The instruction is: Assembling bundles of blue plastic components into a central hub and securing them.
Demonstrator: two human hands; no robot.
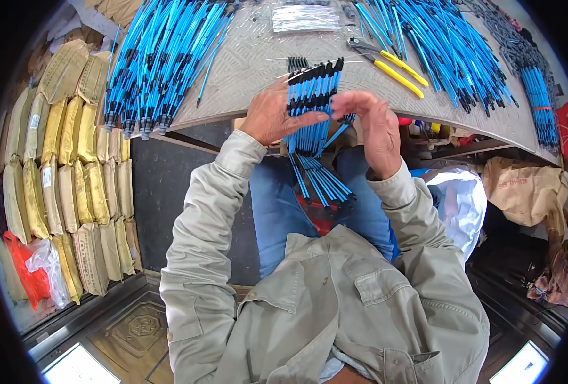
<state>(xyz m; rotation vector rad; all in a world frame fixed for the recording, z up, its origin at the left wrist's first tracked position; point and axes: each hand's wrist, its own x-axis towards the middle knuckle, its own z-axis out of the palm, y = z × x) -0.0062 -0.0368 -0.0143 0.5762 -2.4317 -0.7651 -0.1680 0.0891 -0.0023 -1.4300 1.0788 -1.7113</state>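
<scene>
At the table's front edge, above my lap, my left hand [272, 116] is closed round a bundle of thin blue rods with black sleeves [311, 93], its thumb lying across the front. The lower ends of the bundle fan out over my knees. Held up to the bundle's right side, my right hand [379, 131] has its fingers stretched out and its palm partly showing. Its fingertips reach the black sleeves, and I cannot tell whether they press on them. Thin white strips stick out sideways near the bundle's top.
Loose blue rods lie in a large pile [162, 64] at the left and another [454, 51] at the right. Yellow-handled pliers [396, 69] and a stack of white strips [305, 19] lie between. Wrapped packages [66, 134] stand far left; a white sack [460, 205] is beside my right knee.
</scene>
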